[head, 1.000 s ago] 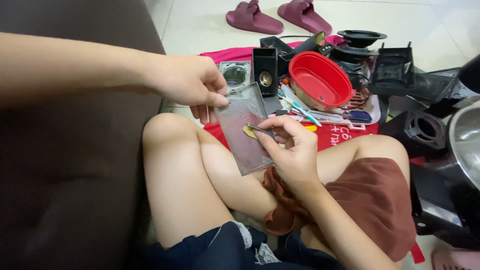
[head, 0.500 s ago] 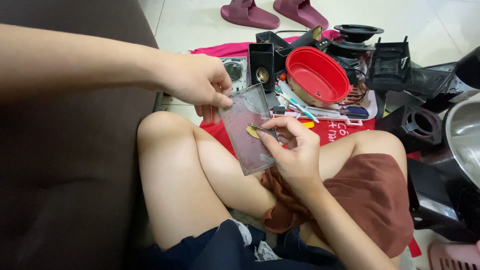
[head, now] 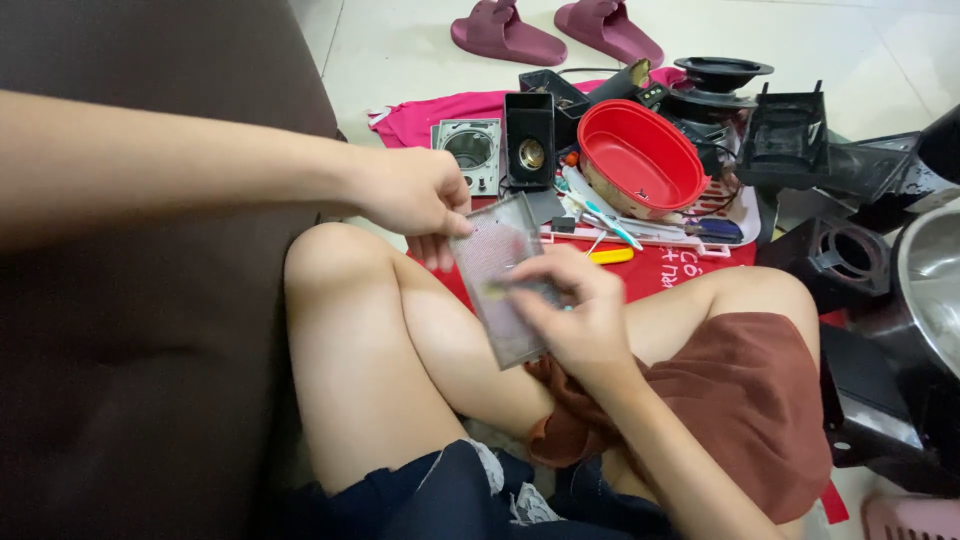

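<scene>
A grey rectangular mesh panel [head: 492, 262] is held above my crossed legs, tilted on edge. My left hand [head: 412, 192] grips its upper left corner between thumb and fingers. My right hand [head: 573, 308] lies over its right side, fingers pinched on a small tool pressed against the mesh; the tool is blurred and mostly hidden by my fingers. A yellowish spot shows on the mesh by my fingertips.
A red oval bowl [head: 640, 157], a small black speaker [head: 529, 139], a grey speaker frame [head: 468, 150] and several small tools [head: 610, 232] lie on a red cloth [head: 690, 268]. Black plastic housings [head: 828, 262] and a metal pot [head: 930, 280] stand right. A dark sofa [head: 130, 340] is left; slippers [head: 506, 34] lie far.
The view shifted so the clutter sits higher. My right hand slid further over the mesh panel, covering more of it; my left hand kept its grip on the corner.
</scene>
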